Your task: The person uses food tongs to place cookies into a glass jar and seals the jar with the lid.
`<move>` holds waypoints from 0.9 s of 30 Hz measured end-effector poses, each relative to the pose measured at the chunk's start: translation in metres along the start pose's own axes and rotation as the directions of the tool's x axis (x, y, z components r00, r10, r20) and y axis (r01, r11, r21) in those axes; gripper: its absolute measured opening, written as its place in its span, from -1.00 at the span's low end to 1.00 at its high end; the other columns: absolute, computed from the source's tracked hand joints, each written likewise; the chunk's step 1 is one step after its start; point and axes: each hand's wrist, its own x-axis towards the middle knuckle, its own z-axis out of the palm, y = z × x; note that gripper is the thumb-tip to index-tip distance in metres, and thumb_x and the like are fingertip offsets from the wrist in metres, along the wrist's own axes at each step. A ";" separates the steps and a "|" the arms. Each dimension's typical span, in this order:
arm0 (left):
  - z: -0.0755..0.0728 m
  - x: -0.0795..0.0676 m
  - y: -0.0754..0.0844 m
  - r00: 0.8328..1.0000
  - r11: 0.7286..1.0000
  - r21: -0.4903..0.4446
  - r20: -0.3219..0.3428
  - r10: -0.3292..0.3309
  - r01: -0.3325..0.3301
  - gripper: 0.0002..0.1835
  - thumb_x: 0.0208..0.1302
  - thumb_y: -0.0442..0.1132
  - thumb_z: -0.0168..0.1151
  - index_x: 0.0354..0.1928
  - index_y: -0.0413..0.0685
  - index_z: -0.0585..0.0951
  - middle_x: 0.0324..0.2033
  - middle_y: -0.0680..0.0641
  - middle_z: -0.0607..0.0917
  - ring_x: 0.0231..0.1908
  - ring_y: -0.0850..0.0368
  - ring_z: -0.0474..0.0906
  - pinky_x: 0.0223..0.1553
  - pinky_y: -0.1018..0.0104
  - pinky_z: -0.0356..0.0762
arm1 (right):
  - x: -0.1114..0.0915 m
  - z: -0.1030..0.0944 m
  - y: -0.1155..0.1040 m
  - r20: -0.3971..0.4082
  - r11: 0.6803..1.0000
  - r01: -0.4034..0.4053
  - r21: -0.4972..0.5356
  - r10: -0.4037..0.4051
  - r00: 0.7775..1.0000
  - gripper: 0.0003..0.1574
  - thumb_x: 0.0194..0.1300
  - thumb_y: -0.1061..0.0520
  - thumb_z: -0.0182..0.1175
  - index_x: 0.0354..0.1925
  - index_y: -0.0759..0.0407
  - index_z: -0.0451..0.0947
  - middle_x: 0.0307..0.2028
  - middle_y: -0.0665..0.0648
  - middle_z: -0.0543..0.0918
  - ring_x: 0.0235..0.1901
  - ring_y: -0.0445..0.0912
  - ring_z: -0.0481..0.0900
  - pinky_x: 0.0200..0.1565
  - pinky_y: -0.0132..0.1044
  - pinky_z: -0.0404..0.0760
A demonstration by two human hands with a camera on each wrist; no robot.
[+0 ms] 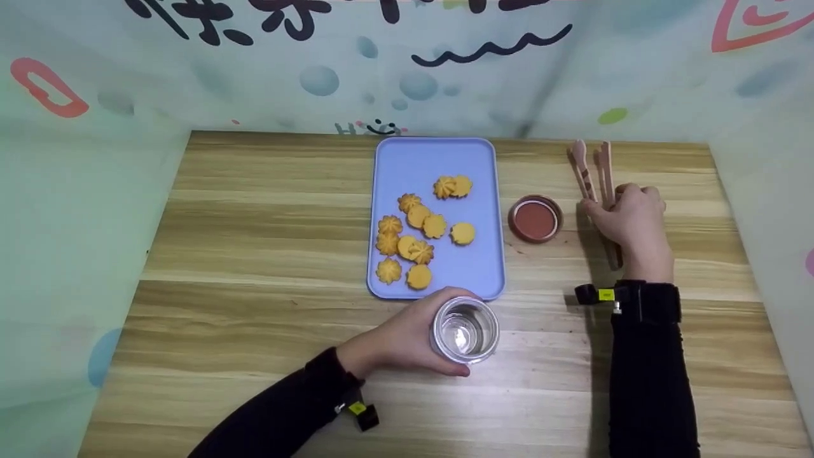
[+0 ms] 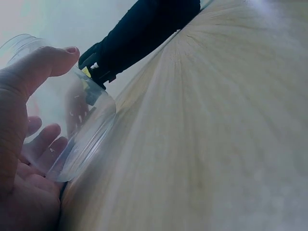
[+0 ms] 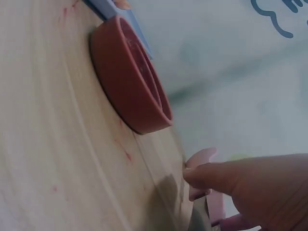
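Observation:
My left hand (image 1: 410, 337) grips a clear jar (image 1: 465, 331) around its side, just below the tray's front edge. The jar's mouth is uncovered, and in the left wrist view the thumb and fingers wrap the clear wall (image 2: 86, 139). At the right, my right hand (image 1: 636, 219) holds a pair of pink tongs (image 1: 585, 166) between thumb and fingers. The tongs' two tips point toward the back wall and stand apart. In the right wrist view the thumb (image 3: 211, 176) lies against the tongs (image 3: 216, 204); the other fingers are mostly hidden.
A blue tray (image 1: 439, 152) bears several golden cookies (image 1: 434, 226), some overlapping. Between tray and tongs lies a reddish-brown lid (image 1: 535, 219), its hollow side up. A printed cloth backdrop (image 1: 254, 83) rises behind the wooden table (image 1: 254, 254).

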 end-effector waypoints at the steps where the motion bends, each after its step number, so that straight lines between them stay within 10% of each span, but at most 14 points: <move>1: 0.000 0.000 0.000 1.000 1.000 -0.001 0.001 0.003 -0.003 0.01 -0.32 -0.11 0.64 0.28 0.05 0.31 0.11 0.18 0.52 0.18 0.07 0.46 0.32 0.16 0.35 | 0.000 0.000 0.000 -0.009 1.000 0.016 0.001 -0.016 1.000 -0.09 0.15 -0.43 0.11 -0.09 0.41 0.41 0.00 0.49 0.31 -0.03 0.29 0.24 -0.14 0.12 0.45; 16: -0.001 0.002 0.001 0.999 0.999 -0.029 0.033 0.034 -0.033 -0.01 -0.28 -0.16 0.63 0.27 0.01 0.29 0.11 0.10 0.53 0.18 0.08 0.47 0.32 0.15 0.35 | 0.003 -0.010 0.000 -0.014 0.980 0.187 0.074 -0.186 0.982 -0.40 0.39 -0.11 -0.09 -0.01 0.44 0.38 -0.31 0.33 0.47 -0.42 0.08 0.42 -0.53 -0.24 0.40; 27: 0.006 0.003 -0.033 0.999 0.999 0.015 0.012 0.045 -0.045 0.03 -0.34 0.08 0.62 0.28 0.26 0.27 0.11 0.24 0.51 0.17 0.24 0.45 0.31 0.28 0.35 | -0.022 -0.015 -0.055 -0.003 0.889 0.419 0.186 -0.426 0.905 -0.25 0.37 -0.23 -0.02 0.31 0.21 0.27 -0.14 0.18 0.49 -0.35 -0.01 0.41 -0.38 -0.21 0.46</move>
